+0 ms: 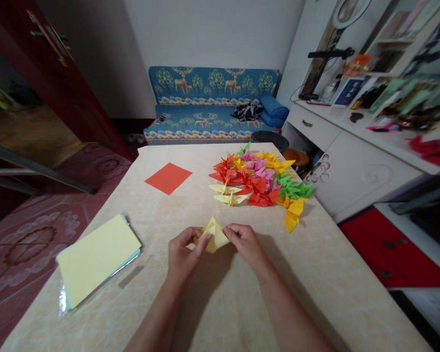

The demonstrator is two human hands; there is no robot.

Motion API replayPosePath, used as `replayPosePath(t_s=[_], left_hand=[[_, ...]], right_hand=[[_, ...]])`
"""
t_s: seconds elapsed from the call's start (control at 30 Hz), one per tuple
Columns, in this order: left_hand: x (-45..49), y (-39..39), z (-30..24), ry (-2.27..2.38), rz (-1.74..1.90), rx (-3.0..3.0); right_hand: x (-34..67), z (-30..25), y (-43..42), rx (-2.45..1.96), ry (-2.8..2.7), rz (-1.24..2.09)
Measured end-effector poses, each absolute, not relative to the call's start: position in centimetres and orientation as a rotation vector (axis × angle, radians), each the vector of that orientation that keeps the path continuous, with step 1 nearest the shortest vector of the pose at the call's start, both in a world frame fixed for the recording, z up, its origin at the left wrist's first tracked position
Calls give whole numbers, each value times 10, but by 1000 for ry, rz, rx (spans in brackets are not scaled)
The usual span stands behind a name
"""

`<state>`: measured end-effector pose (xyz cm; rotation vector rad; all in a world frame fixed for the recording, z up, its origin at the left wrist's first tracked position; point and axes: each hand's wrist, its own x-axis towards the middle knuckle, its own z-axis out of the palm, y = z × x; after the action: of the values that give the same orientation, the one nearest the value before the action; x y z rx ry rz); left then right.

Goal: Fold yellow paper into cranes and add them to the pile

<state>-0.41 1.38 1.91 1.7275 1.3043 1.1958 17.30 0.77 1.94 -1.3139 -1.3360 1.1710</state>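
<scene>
A partly folded sheet of pale yellow origami paper [214, 235] is held between my two hands above the table. My left hand [186, 249] pinches its left side, the thumb lying across the front. At its right edge my right hand [243, 240] grips it between thumb and fingers. The paper comes to a point at the top, and folded layers show in its middle. Beyond my hands, two pale yellow paper cranes [230, 198] stand at the near left of a cluster of red, pink, green and orange cranes [258, 183].
A square of red paper [168, 178] lies flat toward the table's far left. Nearer, a stack of yellow and blue paper [99, 259] rests on a clear plastic sleeve. Past the table [190, 313] stand a blue patterned sofa [214, 102] and a white cabinet [355, 161].
</scene>
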Motion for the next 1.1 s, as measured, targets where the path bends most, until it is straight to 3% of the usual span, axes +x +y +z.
replayPosePath(t_s=[0.23, 0.67, 1.1], left_hand=[[-1, 12, 12, 1413, 1216, 1377], [-2, 16, 14, 1095, 998, 1164], [8, 13, 9, 996, 1274, 720]], right_hand=[[165, 21, 5, -1191, -1211, 1361], [160, 22, 4, -1247, -1128, 1232], [146, 15, 3, -1198, -1040, 1326]])
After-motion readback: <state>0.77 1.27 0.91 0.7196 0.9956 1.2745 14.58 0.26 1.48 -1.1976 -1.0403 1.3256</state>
